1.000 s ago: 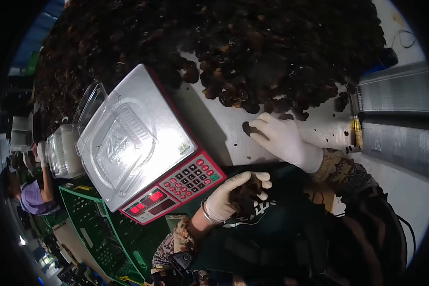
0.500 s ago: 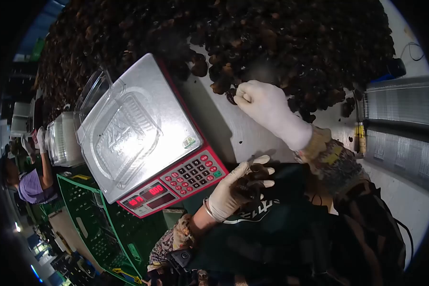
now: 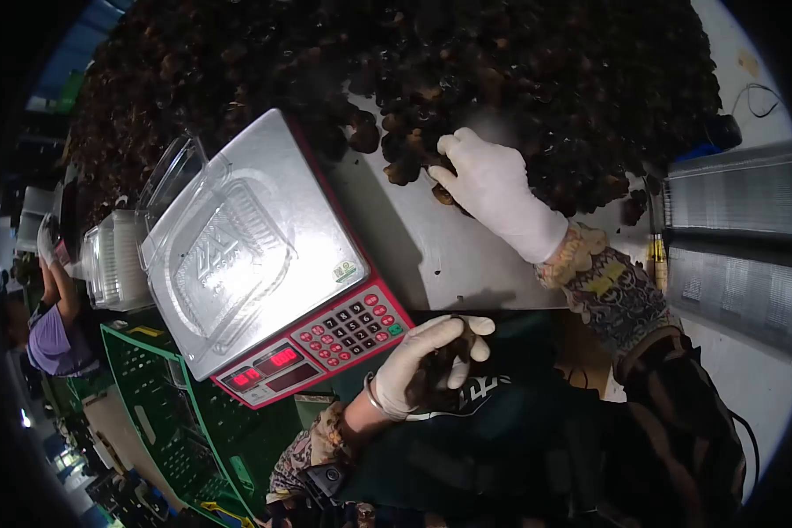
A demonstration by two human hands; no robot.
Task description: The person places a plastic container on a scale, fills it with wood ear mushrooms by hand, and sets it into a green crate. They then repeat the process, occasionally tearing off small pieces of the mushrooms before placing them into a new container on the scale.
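Observation:
My left hand (image 3: 427, 365), in a pale glove, is closed around several dark brown pieces (image 3: 440, 374) just below the scale's keypad. My right hand (image 3: 488, 180), also gloved, is at the near edge of a large pile of dark, wet-looking pieces (image 3: 537, 88). Its thumb and index finger are apart, with a brown piece (image 3: 443, 195) beneath the thumb. On the metal plate of the red-framed scale (image 3: 326, 255) lies an open clear plastic box (image 3: 238, 238), its lid tilted up toward the pile.
Green crates (image 3: 163, 414) stand at the lower left. Stacked clear containers (image 3: 114, 264) sit left of the scale, near a co-worker in purple (image 3: 57, 339). More stacked clear trays (image 3: 730, 189) are at the right, beside a blue object (image 3: 717, 136).
My right hand has opened from a closed pinch at the pile's edge. The fingers of my left hand have curled further around the dark pieces. The co-worker's hands have moved.

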